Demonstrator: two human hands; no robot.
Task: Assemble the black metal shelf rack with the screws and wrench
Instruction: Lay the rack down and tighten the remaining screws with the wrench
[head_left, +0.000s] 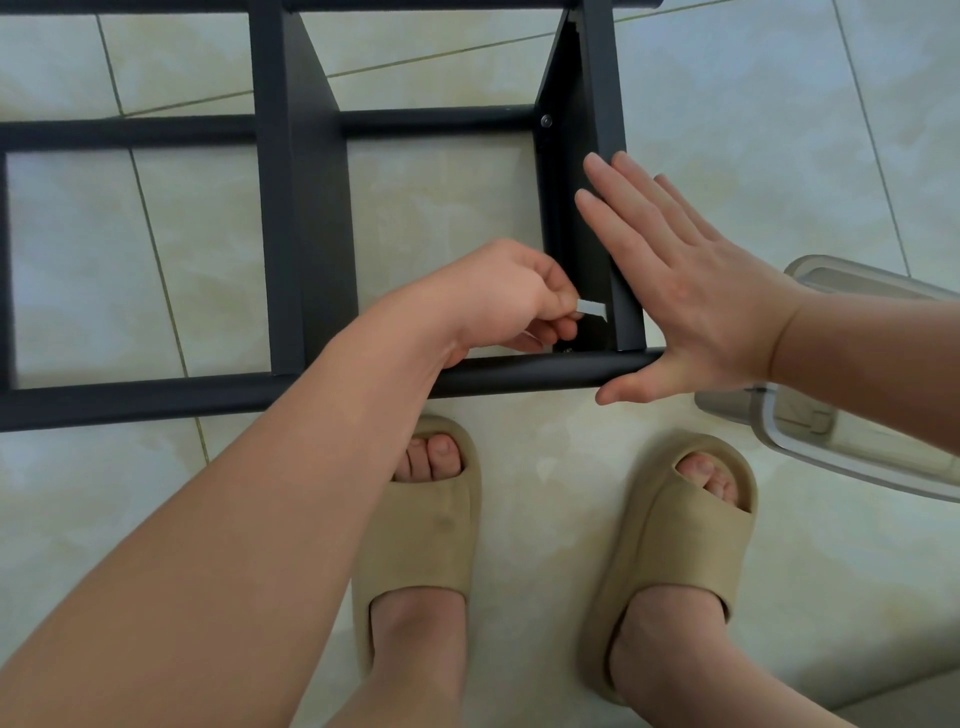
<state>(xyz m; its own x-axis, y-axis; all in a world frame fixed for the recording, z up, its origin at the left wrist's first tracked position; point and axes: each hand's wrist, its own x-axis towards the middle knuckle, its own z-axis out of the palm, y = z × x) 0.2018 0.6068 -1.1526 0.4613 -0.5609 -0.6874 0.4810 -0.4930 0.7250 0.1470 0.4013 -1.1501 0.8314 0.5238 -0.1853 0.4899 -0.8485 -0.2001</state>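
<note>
- Left grip pinches the small silver wrench.
- Right grip, fingers straight, presses flat on the black rack, just right of the wrench.

One head-worn cam, wide-angle, pitched almost straight down at the tiled floor. Close range: both forearms enter from the bottom edge, with the left hand and right hand mid-frame. The rack frame fills the upper half, cropped at top and left. Slippered feet sit bottom centre. Straight bars bow slightly towards the edges.
</note>
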